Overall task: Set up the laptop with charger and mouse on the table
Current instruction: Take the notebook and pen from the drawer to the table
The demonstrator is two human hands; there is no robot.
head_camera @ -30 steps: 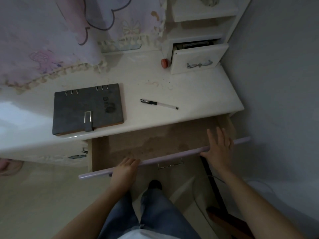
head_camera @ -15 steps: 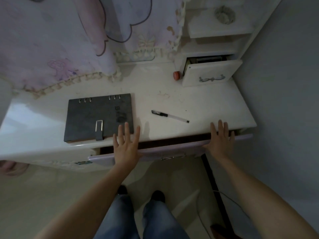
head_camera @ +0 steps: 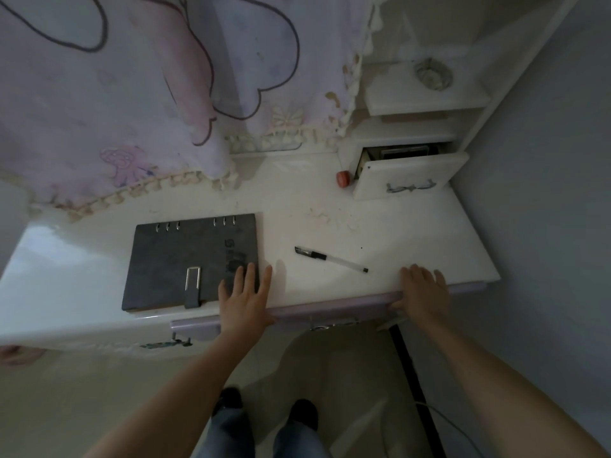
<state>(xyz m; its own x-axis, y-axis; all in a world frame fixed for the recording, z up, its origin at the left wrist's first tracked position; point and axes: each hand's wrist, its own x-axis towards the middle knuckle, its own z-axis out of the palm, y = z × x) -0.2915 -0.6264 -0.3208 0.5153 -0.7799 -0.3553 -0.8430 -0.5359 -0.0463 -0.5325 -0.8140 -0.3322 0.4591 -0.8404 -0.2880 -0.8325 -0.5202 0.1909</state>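
Observation:
The white table (head_camera: 396, 233) runs across the view. Its lilac-fronted drawer (head_camera: 330, 309) sits pushed in under the front edge. My left hand (head_camera: 244, 299) presses flat against the drawer front, fingers straight and reaching over the table edge beside a grey ring binder (head_camera: 191, 259). My right hand (head_camera: 425, 292) presses the drawer front farther right, fingers straight. No laptop, charger or mouse is in view.
A pen (head_camera: 330, 258) lies on the table between my hands. A small drawer (head_camera: 410, 175) stands partly open at the back right, a red cap (head_camera: 343, 178) beside it. A patterned curtain (head_camera: 148, 94) hangs at the back. A cable (head_camera: 439, 414) lies on the floor.
The wide drawer was pulled out a second ago; both hands pushed it in until it sits flush. My left hand went from gripping the drawer's top edge to pressing flat.

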